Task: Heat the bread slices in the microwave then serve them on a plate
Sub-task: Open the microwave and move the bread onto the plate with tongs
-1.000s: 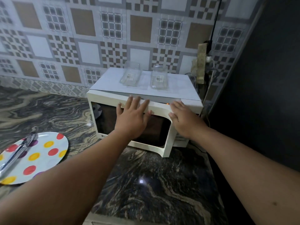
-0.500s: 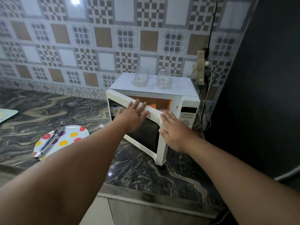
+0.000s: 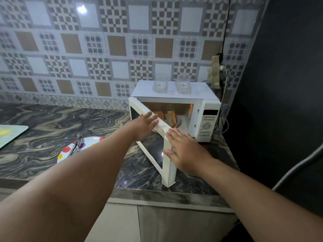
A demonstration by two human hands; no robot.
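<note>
Marbled counter [image 3: 52, 119], tiled wall [image 3: 87, 49]; 2 flat hands, left hand [image 3: 143, 124], right hand [image 3: 185, 151], on microwave door [image 3: 167, 154], perhaps pressing

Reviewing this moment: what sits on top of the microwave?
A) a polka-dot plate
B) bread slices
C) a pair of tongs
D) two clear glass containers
D: two clear glass containers stand side by side on the top of the microwave, while the bread slices are inside its lit cavity behind the half-open door.
</note>
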